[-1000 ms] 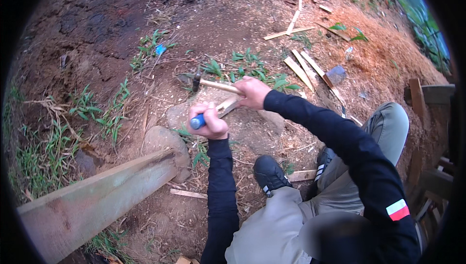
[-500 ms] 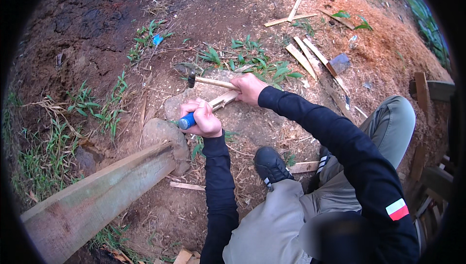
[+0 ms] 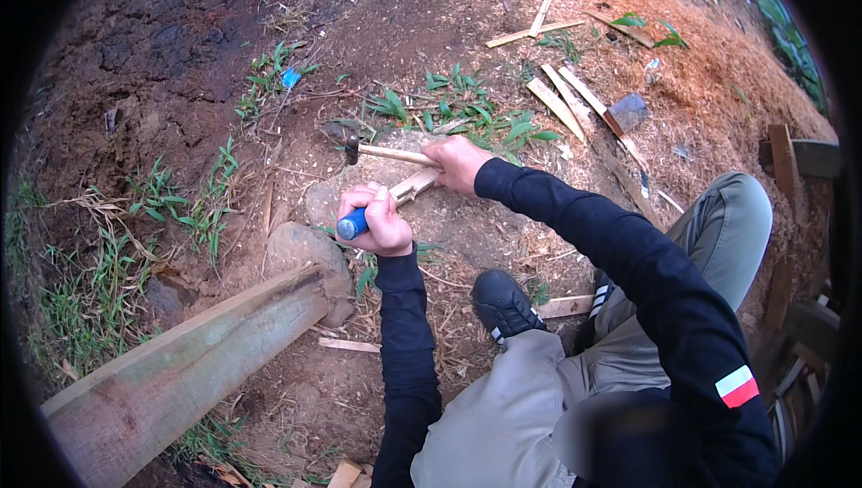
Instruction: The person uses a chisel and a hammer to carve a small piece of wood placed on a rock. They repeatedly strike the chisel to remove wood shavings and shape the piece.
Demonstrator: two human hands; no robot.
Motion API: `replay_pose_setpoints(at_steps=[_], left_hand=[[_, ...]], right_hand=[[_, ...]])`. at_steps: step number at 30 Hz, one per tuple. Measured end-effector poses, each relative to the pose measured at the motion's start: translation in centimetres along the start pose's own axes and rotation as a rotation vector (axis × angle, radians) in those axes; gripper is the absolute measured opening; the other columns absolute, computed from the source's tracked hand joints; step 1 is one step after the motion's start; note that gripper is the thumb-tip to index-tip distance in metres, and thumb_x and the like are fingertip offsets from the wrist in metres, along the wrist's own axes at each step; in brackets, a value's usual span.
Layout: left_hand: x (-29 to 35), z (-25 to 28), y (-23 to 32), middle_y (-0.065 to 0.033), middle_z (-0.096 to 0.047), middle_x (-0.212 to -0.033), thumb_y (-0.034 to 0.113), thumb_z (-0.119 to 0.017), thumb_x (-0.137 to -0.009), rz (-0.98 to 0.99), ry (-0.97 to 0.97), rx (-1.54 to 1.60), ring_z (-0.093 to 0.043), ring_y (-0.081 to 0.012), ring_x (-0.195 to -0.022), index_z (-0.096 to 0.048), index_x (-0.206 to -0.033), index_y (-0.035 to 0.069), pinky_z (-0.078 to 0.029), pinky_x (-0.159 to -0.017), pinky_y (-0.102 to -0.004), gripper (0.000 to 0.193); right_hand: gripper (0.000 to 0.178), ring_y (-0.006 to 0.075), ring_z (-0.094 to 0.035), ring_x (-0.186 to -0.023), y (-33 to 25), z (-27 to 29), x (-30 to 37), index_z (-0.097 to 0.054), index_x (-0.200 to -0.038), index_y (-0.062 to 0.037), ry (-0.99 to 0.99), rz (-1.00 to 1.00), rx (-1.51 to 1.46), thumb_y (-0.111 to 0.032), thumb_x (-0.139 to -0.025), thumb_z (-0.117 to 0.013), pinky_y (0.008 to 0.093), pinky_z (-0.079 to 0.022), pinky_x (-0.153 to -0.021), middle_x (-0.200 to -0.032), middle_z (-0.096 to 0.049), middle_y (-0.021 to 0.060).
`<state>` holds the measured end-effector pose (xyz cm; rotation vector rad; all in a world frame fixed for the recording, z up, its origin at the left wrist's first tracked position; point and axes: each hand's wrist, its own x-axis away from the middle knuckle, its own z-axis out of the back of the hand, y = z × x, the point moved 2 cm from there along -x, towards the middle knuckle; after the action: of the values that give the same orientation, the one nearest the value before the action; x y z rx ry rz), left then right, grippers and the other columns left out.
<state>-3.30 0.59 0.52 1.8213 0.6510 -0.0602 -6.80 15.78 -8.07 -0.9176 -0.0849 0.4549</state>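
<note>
My left hand (image 3: pixel 383 226) is closed around a blue-handled tool (image 3: pixel 352 224), its rounded butt pointing left and toward me. The tool's working end is hidden, so its exact kind does not show. From between my hands juts a pale piece of split wood (image 3: pixel 417 185), resting above a flat stone (image 3: pixel 337 196). My right hand (image 3: pixel 461 163) grips a hammer (image 3: pixel 391 155) by its light wooden handle. The hammer's dark head hangs just beyond and above my left hand, apart from the blue butt. Whether my right fingers also touch the wood cannot be made out.
A thick wooden beam (image 3: pixel 189 358) slants in from the lower left, its end against a rounded rock (image 3: pixel 310 254). Wood strips (image 3: pixel 557 111) and a flat blade-like tool (image 3: pixel 627 114) lie to the far right. My shoe (image 3: pixel 505 304) is near the stone.
My left hand and the blue butt have shifted very slightly to the right. The hammer stays nearly where it was, with its head still close above the left hand.
</note>
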Motion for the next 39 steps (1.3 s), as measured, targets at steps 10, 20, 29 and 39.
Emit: replay_pose_setpoints(at_steps=[10,20,29,39], left_hand=[[0.0,-0.3,0.0,-0.0025,-0.042,-0.054,-0.005,-0.056,-0.071,0.037,-0.024,0.011,-0.039,-0.01,-0.045,-0.042,-0.061,0.003,-0.03,-0.044,-0.0252,0.019],[0.5,0.0,-1.1,-0.0032,-0.041,-0.056,-0.004,-0.055,-0.074,-0.174,-0.191,-0.158,-0.035,-0.0073,-0.044,-0.042,-0.065,0.004,-0.026,-0.04,-0.0244,0.018],[-0.5,-1.7,0.2,-0.0072,-0.056,-0.061,0.0,-0.061,-0.068,-0.048,-0.159,-0.332,-0.053,-0.0145,-0.055,-0.05,-0.062,0.003,-0.043,-0.055,-0.0272,0.013],[-1.3,-0.8,0.3,-0.0041,-0.051,-0.054,0.001,-0.064,-0.071,-0.118,-0.257,-0.366,-0.05,-0.012,-0.049,-0.049,-0.061,0.003,-0.039,-0.05,-0.0277,0.018]], right_hand=[[0.022,0.0392,-0.066,-0.08,-0.1,0.2,-0.1,-0.059,-0.082,-0.0022,-0.032,-0.021,0.002,-0.001,-0.065,-0.073,0.0473,-0.052,-0.069,-0.076,-0.065,0.0184],[0.021,0.0395,-0.066,-0.08,-0.6,0.4,-0.1,-0.059,-0.084,-0.0021,-0.034,-0.003,0.003,-0.002,-0.067,-0.071,0.0475,-0.052,-0.069,-0.077,-0.065,0.0185],[0.042,0.0308,-0.057,-0.067,-1.7,7.9,0.3,-0.058,-0.078,-0.0016,0.056,-0.036,0.131,-0.041,-0.092,-0.063,0.0444,-0.048,-0.066,-0.072,-0.055,0.0134],[0.026,0.0305,-0.05,-0.045,-17.2,22.4,1.9,-0.053,-0.085,-0.0037,-0.306,0.151,0.348,-0.026,-0.099,-0.054,0.0428,-0.038,-0.047,-0.054,-0.044,0.0108]])
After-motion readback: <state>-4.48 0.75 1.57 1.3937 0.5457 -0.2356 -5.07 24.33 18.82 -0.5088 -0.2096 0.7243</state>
